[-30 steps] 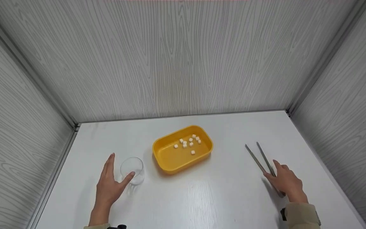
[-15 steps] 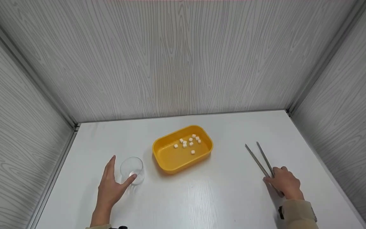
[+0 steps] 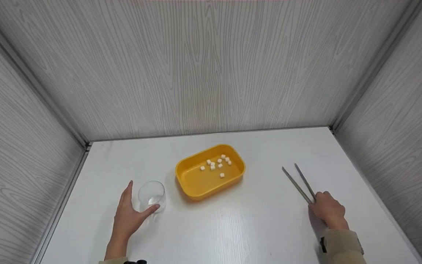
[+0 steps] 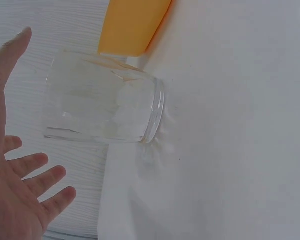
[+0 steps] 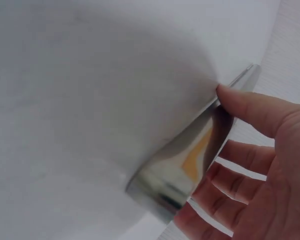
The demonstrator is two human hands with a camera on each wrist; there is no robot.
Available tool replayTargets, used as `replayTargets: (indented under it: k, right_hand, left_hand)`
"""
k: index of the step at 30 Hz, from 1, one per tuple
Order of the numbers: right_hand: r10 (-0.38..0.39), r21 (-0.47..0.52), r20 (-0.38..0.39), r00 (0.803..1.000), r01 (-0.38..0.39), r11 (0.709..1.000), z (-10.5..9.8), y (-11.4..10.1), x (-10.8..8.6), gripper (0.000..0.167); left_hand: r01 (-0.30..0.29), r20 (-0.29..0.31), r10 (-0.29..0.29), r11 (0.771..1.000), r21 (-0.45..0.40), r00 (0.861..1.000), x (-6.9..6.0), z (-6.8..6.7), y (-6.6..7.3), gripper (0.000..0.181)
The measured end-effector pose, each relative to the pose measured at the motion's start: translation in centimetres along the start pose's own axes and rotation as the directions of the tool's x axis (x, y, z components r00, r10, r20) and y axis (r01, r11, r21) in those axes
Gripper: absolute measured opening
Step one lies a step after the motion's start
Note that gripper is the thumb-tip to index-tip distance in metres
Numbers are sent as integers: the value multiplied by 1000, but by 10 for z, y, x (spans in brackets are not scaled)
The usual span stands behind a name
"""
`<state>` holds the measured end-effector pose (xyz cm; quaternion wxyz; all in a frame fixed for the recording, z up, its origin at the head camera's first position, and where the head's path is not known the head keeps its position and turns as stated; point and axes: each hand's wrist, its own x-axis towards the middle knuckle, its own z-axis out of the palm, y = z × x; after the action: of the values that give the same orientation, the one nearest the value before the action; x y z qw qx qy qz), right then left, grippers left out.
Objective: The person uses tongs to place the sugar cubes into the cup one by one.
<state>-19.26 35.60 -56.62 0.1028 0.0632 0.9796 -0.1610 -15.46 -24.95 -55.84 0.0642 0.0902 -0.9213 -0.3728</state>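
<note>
Beside a clear drinking glass (image 3: 152,191), my left hand (image 3: 126,219) spreads its thumb and fingers wide. A gap shows between that hand and the upright glass (image 4: 102,102) in the left wrist view. On the right, my right hand (image 3: 328,209) grips metal tongs (image 3: 299,187), whose two arms point away from me and stand apart. The right wrist view shows the thumb on one side of the shiny tongs (image 5: 175,167) and the curled fingers on the other. The tongs lie low, at or close to the tabletop.
A yellow tray (image 3: 196,185) sits between the hands, a little farther away. Several small white cubes (image 3: 222,175) lie scattered in it, mostly toward its far right. The white table (image 3: 233,227) is walled in by grey wood-grain panels (image 3: 211,73) at the back and sides.
My right hand's fingers have closed in around the tongs, and the hand has drawn slightly toward me. My left hand has shifted a little, its thumb lower in front of the glass.
</note>
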Motion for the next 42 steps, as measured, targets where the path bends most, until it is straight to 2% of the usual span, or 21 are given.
replayTargets:
  k: [7, 11, 14, 16, 23, 30, 42]
  right_hand:
    - [-4, 27, 11, 1000, 4, 1000, -2, 2, -1, 22]
    - [-12, 52, 20, 1000, 11, 999, -3, 3, -3, 22]
    - [-8, 73, 18, 1000, 6, 997, -3, 2, -4, 23]
    - [-5, 92, 17, 1000, 3, 996, -3, 1, -5, 24]
    - [-35, 119, -9, 999, 35, 992, -8, -5, -9, 34]
    - [-91, 152, -53, 994, 98, 983, -10, -8, -11, 31]
    - [-90, 174, -84, 992, 103, 979, -10, -13, -14, 35]
  left_hand:
    - [16, 37, -14, 998, -63, 999, 1, 5, -8, 125]
    - [5, 42, 2, 986, -167, 999, 2, 7, -12, 121]
    - [14, 54, -1, 970, -243, 999, 4, 8, -15, 121]
    - [33, 65, -16, 964, -263, 998, 5, 9, -17, 121]
    - [75, 97, -50, 960, -272, 994, 9, 15, -17, 121]
    - [89, 107, -62, 960, -265, 992, 10, 19, -14, 121]
    - [96, 129, -64, 962, -254, 989, 10, 24, -15, 120]
